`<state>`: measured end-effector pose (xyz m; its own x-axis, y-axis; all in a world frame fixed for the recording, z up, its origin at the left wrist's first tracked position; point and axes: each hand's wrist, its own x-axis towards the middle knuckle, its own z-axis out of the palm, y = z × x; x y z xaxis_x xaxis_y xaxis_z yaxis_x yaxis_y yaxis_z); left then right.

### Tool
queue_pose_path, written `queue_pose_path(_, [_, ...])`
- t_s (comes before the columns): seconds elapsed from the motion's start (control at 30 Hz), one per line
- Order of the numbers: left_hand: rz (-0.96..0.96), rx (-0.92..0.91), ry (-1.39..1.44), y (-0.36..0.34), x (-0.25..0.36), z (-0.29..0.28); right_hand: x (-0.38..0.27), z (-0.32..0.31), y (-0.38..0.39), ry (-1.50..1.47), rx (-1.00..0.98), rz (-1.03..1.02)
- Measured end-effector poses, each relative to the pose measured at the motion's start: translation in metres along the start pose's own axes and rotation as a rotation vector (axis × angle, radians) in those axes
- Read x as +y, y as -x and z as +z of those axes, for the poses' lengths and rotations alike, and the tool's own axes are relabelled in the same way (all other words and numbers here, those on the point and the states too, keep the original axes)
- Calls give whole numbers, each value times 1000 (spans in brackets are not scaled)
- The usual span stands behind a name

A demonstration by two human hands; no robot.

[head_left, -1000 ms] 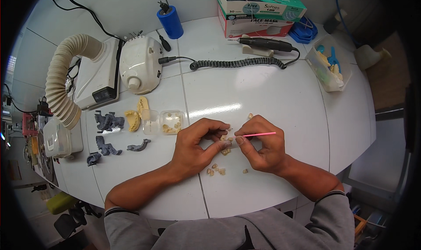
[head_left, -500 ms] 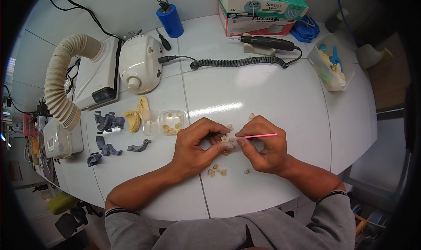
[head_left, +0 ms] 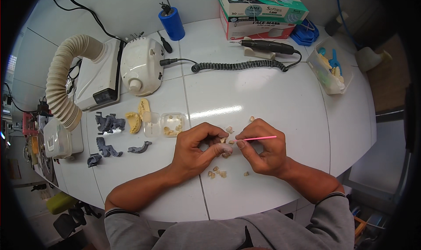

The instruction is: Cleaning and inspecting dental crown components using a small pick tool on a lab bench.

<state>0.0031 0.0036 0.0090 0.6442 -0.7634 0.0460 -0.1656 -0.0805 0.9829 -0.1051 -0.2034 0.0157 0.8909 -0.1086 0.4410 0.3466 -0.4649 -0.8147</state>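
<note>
The left hand [head_left: 197, 149] has curled its fingertips inward (a pale piece [head_left: 230, 130] shows clearer).

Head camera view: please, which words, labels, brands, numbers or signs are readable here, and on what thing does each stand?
Green-and-white box: printed lettering and a number, partly readable, not copied here.
Red-and-white box, underneath: large dark lettering, readable, not copied here.
Yellow model piece: dark handwritten marks, too small to read surely.
Dark panel on the white hose unit: any marks are too small to read.
</note>
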Motion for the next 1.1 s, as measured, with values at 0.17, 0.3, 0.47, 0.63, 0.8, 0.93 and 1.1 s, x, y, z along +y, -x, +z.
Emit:
queue_pose_path(0.17, [-12,11,61,2,2,2,-1,1,2,-5,2,3])
queue_pose_path(0.3, [12,14,181,-2,-6,0,-1,0,-3,13,-3,0])
queue_pose_path(0.47, [-21,13,198,2,-4,2,0,1,-2,16,29,-38])
queue_pose_path(0.63, [-21,31,224,-2,-8,1,2,0,-3,53,45,-97])
queue_pose_path(0.8, [37,58,198,-7,-9,4,-1,3,-1,28,99,-139])
queue_pose_path(0.93, [36,93,254,-7,-9,6,-2,4,-1,36,137,-152])
queue_pose_path(1.1, [113,111,252,-11,-15,8,6,2,-3,-3,262,-57])
